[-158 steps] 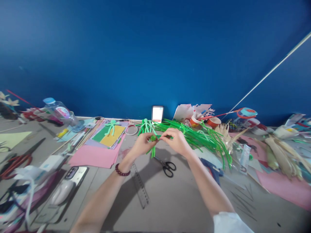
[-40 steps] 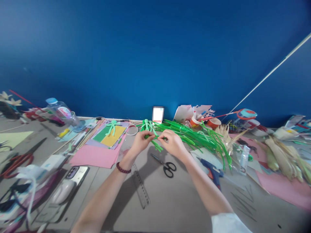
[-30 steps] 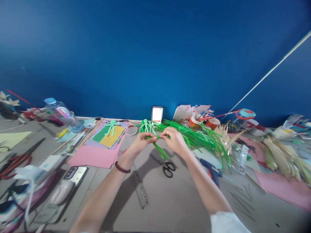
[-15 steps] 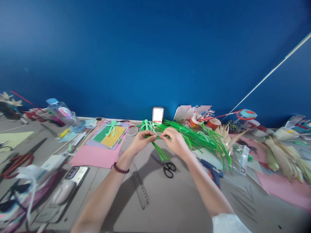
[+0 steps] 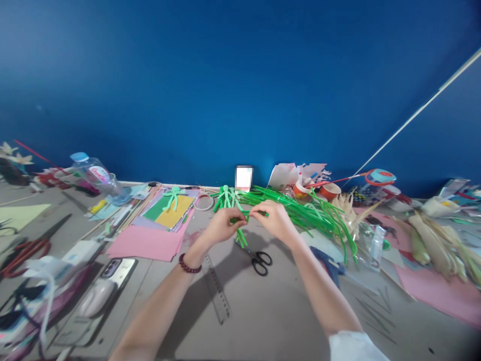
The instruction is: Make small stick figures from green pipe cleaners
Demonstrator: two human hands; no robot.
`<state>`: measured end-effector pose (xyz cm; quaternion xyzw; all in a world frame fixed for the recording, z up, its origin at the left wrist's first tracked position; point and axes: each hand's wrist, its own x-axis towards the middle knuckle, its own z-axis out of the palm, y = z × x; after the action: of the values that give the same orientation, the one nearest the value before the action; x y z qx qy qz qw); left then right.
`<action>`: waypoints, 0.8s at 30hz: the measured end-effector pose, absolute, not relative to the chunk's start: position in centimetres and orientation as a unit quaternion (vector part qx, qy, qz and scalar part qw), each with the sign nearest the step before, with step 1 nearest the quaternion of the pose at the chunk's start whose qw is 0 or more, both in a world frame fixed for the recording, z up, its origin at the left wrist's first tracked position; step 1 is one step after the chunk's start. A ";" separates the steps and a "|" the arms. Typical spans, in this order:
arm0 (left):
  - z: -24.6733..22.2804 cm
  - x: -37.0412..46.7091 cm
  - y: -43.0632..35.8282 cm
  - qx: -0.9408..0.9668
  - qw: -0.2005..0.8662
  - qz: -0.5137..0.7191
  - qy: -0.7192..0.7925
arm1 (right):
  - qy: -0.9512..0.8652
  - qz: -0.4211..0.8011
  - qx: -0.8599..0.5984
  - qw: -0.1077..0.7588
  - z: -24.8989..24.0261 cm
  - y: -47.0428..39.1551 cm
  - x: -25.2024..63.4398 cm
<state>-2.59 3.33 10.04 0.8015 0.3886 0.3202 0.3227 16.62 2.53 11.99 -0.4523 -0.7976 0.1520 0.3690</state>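
My left hand [image 5: 222, 224], a dark red bead bracelet on its wrist, pinches some green pipe cleaners [image 5: 241, 236] whose ends hang down below the fingers. On the other side, my right hand [image 5: 273, 218] has its thumb and fingertips closed on a strand of the same green. The fingertips of both hands nearly meet. Just behind the left hand, a green pipe-cleaner figure [image 5: 226, 195] stands near the wall. Below the hands, black-handled scissors [image 5: 261, 262] lie on the table, their blades partly behind the hanging ends. A clear ruler [image 5: 217, 291] lies to their left.
A large bundle of green pipe cleaners [image 5: 300, 208] spreads to the right. A blue glue gun [image 5: 326, 265] lies by my right forearm. Pink paper [image 5: 148, 241], a phone [image 5: 126, 268] and a water bottle [image 5: 95, 173] are on the left. Corn husks [image 5: 432, 243] lie far right.
The green ends under my left hand hang steeper and look shorter than before. My left hand has turned a little and moved slightly right and down; my right hand has shifted slightly.
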 end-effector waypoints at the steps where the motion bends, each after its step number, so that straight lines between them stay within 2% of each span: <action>1: 9.8 -2.5 3.4 0.804 0.303 0.325 0.395 | -0.801 0.147 -0.453 0.364 12.0 2.4 16.5; 5: 9.0 -2.4 3.9 0.772 0.285 0.355 0.443 | -0.802 0.146 -0.455 0.358 11.7 1.8 15.6; 14: 9.1 -2.9 4.8 0.633 0.474 0.456 0.409 | -0.802 0.153 -0.453 0.359 11.7 1.8 15.4; 20: 9.7 -2.7 3.9 0.604 0.587 0.416 0.343 | -0.803 0.148 -0.452 0.360 11.8 2.6 16.7; 24: 10.0 -2.8 3.8 0.617 0.598 0.386 0.335 | -0.798 0.161 -0.440 0.379 12.0 2.9 17.0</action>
<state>-2.80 3.79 10.05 0.6175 0.3351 0.3862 0.5978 16.98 2.89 12.04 -0.4401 -0.7979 0.1609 0.3791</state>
